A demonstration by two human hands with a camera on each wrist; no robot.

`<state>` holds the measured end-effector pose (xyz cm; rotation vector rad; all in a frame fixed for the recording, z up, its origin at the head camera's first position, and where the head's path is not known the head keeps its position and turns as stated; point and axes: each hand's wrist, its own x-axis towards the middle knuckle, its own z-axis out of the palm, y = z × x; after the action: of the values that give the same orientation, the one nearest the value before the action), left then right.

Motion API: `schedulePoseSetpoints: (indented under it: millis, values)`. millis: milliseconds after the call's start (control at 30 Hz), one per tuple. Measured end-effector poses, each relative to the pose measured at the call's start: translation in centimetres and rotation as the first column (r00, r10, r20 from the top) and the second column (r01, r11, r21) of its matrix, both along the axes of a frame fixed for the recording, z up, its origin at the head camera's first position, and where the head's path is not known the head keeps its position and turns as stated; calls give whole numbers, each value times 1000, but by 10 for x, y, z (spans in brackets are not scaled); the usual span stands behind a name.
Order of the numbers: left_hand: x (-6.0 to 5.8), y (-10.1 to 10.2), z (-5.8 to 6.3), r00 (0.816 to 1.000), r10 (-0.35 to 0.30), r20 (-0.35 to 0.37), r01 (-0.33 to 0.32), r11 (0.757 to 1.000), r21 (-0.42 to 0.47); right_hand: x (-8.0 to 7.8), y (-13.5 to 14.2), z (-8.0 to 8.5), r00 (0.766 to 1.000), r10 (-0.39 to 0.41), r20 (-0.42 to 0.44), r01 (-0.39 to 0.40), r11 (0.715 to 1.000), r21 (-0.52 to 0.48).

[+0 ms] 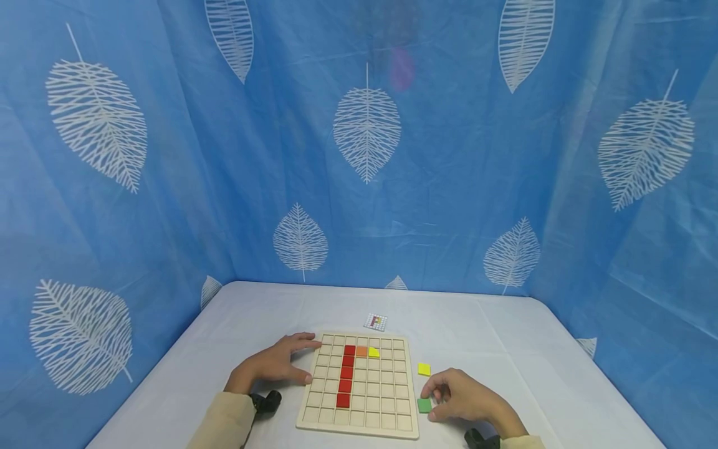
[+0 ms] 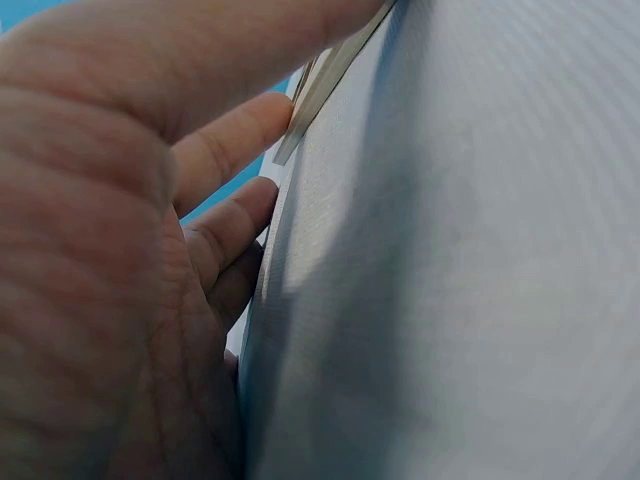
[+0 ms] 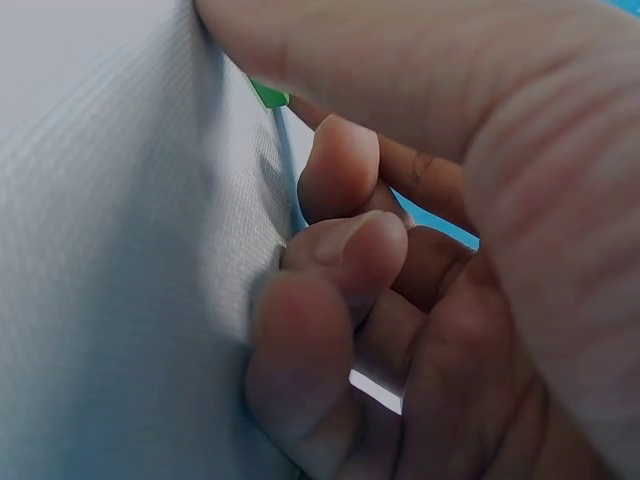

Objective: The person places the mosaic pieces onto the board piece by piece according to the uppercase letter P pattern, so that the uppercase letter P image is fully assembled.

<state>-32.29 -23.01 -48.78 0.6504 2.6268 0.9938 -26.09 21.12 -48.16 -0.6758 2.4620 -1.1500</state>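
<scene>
A pale wooden grid board (image 1: 381, 421) lies flat on the table. A column of several red square tiles (image 1: 346, 373) sits in its cells, with an orange tile (image 1: 361, 351) and a yellow tile (image 1: 373, 353) beside the top one. My left hand (image 1: 276, 362) rests at the board's left edge, thumb and index finger spread along it; the board's edge (image 2: 325, 90) shows by these fingers in the left wrist view. Right of the board, my right hand (image 1: 462, 396) pinches a green square tile (image 1: 424, 406) between index finger and thumb, its other fingers curled. The green tile (image 3: 268, 94) is mostly hidden behind the thumb in the right wrist view.
A loose yellow tile (image 1: 424, 369) lies just beyond my right hand. Behind the board is a small card (image 1: 376, 322) printed with a coloured grid pattern. White cloth covers the table (image 1: 477, 330), and a blue leaf-print curtain (image 1: 437, 187) surrounds its back and sides.
</scene>
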Motion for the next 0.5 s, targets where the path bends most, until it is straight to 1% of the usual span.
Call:
schedulePoseSetpoints:
  millis: [233, 500]
  values:
    - [0, 1, 1, 1000, 10, 7, -10, 1000, -5, 1, -1, 2, 1000, 2, 12, -1, 1000, -14]
    - [0, -1, -3, 999, 29, 27, -29, 1000, 0, 2, 0, 2, 999, 34, 29, -33, 998, -53]
